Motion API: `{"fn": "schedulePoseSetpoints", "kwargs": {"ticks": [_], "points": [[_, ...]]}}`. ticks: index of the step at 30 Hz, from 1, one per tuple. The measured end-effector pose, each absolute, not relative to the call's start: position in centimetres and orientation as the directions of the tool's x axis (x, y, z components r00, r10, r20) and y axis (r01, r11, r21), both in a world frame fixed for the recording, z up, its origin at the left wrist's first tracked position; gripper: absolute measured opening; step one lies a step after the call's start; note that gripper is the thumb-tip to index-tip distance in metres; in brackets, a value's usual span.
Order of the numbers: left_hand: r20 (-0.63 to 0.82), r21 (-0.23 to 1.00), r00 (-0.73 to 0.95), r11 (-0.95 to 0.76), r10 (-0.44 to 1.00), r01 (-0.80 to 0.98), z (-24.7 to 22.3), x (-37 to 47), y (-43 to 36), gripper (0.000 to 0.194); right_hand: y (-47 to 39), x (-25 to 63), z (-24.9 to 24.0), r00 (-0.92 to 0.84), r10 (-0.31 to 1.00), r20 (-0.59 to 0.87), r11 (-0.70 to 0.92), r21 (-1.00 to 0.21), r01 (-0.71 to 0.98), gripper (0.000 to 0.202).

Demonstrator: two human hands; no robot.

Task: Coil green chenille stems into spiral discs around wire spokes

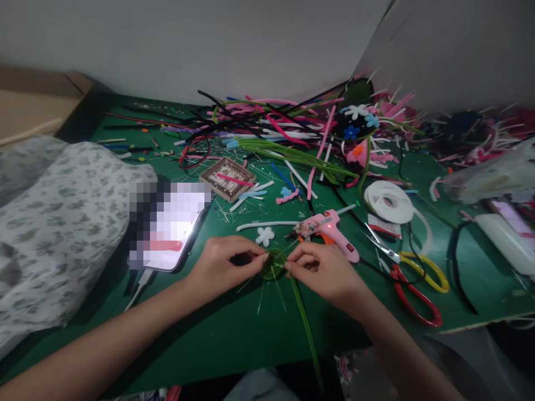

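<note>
Between my two hands is a round green coil of pipe cleaner (271, 272), with thin clear strands, like glue threads, across it. My left hand (229, 260) pinches the coil's left edge between thumb and fingertips. At the right edge, my right hand (324, 270) is closed in a pinch on the green pipe cleaner. A long green tail (306, 323) runs from there down past the table's front edge. Just beyond the coil lies a white flower (264, 236). The pink glue gun (338, 238) rests behind my right hand, a small light glowing on its body.
Scissors (397, 257) with red and yellow handles lie right, near a white spool (388, 201). A phone (175, 225) on a cable and patterned cloth (71, 223) are left. Behind are a small framed tray (228, 167) and heaped pipe cleaners (288, 159).
</note>
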State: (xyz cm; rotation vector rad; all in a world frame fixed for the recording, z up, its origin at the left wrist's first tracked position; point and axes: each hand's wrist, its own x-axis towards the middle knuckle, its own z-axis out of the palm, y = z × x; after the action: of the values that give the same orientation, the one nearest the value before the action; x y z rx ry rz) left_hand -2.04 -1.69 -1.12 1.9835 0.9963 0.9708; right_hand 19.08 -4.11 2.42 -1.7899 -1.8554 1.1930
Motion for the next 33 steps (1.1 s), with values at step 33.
{"fn": "schedulePoseSetpoints", "kwargs": {"ticks": [33], "points": [[0.238,0.81,0.321,-0.37,0.916,0.454,-0.5,-1.8,-1.8,0.013,-4.3,18.0,0.9,0.005,0.951,-0.309,-0.291,-0.887,0.359,0.021]]}}
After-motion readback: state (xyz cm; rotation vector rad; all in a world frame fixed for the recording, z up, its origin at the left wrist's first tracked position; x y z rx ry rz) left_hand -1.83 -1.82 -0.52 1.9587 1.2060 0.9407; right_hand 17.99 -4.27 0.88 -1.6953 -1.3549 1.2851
